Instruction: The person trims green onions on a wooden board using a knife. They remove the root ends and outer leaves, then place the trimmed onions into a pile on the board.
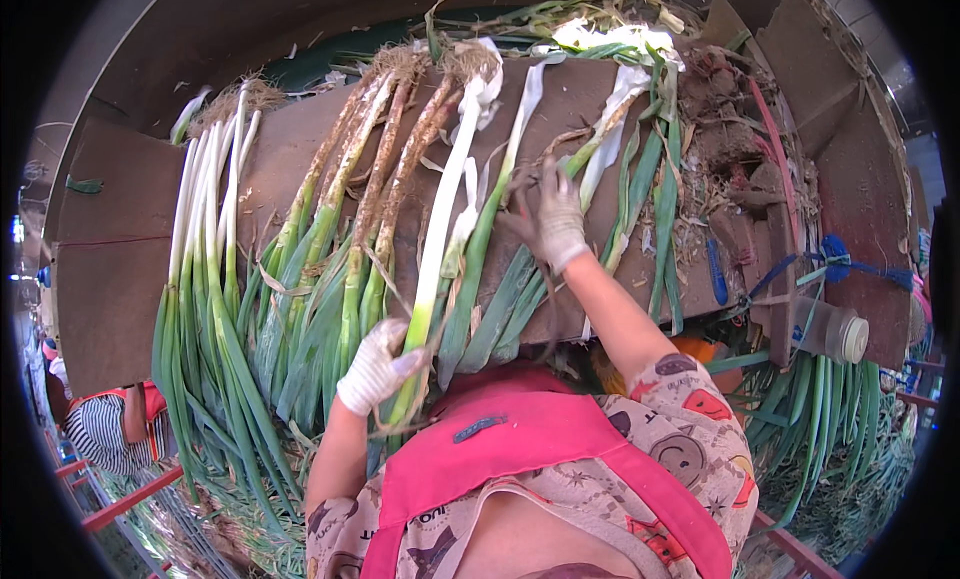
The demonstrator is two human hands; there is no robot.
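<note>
My left hand [381, 365], in a white glove, is closed around the green part of a long green onion [448, 211]. The stalk's white shank is bare, and its root end points away from me. My right hand [551, 219], gloved with dirt-darkened fingers, is over the board among loose leaves. Its fingers are spread and slightly blurred; whether they pinch a dry strip is unclear. Between my hands lies a loose green leaf [484, 234] with a pale end. To the left are several soil-stained green onions [375, 204] with brown outer skins.
Clean white-shanked green onions [201, 204] lie at the board's [292, 140] left, tops hanging over the near edge. Peeled leaves [664, 211] and dirt-caked parts [731, 128] crowd the right. A blue-handled tool [717, 271] and a plastic bottle [829, 331] are there too. Another person [120, 429] is at left.
</note>
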